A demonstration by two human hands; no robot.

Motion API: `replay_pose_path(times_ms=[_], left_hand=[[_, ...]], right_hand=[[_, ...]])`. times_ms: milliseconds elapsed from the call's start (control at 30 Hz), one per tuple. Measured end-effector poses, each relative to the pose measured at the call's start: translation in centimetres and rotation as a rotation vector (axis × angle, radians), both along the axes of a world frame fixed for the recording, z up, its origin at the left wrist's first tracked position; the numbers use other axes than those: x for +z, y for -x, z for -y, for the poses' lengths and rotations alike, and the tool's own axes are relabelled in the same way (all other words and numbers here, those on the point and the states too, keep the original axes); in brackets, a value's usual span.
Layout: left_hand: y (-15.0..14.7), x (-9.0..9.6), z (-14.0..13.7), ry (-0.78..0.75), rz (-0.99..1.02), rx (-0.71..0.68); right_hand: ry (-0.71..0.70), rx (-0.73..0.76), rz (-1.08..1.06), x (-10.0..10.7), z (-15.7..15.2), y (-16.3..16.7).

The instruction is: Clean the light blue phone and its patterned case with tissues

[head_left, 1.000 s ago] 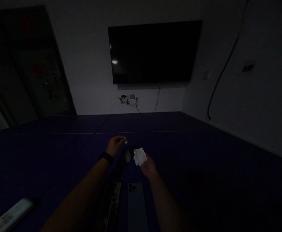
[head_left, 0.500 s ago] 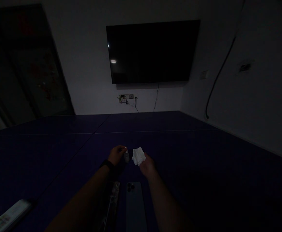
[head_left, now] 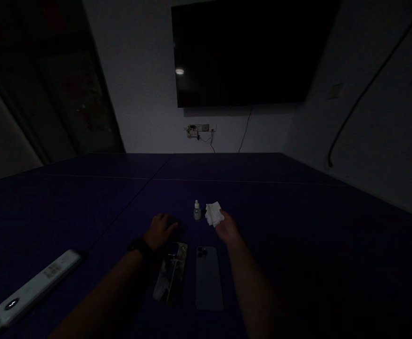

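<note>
A small clear dropper bottle [head_left: 197, 213] with a white cap stands upright on the dark blue table [head_left: 128, 278]. To its left, my left hand [head_left: 159, 230] is off the bottle, fingers apart and nothing in them, palm toward the tabletop. My right hand [head_left: 227, 227] grips a folded white tissue [head_left: 213, 214] just right of the bottle. Nearer to me lie a smartphone [head_left: 209, 278], its back with the cameras facing up, and a patterned phone case [head_left: 171, 273] beside it. Whether a phone sits inside the case I cannot tell.
A white power strip [head_left: 38, 288] lies at the left. Beyond the table, a large black television [head_left: 248, 52] hangs on the wall above sockets [head_left: 201, 128] with cables. A dark-framed door [head_left: 61, 99] is at the far left.
My left hand has let go of the bottle and moved left and nearer to me. The bottle now stands on the table. My right hand still holds the tissue. The view has tilted down.
</note>
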State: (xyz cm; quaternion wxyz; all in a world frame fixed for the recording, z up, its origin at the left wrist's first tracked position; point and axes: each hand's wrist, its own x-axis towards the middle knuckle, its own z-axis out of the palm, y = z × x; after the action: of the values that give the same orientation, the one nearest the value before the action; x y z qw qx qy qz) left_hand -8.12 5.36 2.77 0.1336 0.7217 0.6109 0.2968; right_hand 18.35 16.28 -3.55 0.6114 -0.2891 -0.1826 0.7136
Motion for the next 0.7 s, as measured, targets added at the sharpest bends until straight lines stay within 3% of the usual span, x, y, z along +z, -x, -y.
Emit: replay_pose_path(times_ms=[133,333,533,700], left_hand=[[2.0,-1.2,2.6,-0.004,-0.067,-0.001],[2.5,-2.5,2.7,-0.049,-0.108,-0.038],[2.6,-2.8,3.3,-0.078,-0.075,-0.213],[3.1,-3.2,4.6,-0.100,-0.028,-0.400]], right_hand=[[-0.014,-0.004,0.043,0.1,0.4,-0.2],[-0.037,-0.061,0.149,0.6,1.7,-1.2],[-0.146,-0.148,0.371,2.5,3.6,-3.7],[-0.234,-0.224,0.633,3.0,8.5,-5.8]])
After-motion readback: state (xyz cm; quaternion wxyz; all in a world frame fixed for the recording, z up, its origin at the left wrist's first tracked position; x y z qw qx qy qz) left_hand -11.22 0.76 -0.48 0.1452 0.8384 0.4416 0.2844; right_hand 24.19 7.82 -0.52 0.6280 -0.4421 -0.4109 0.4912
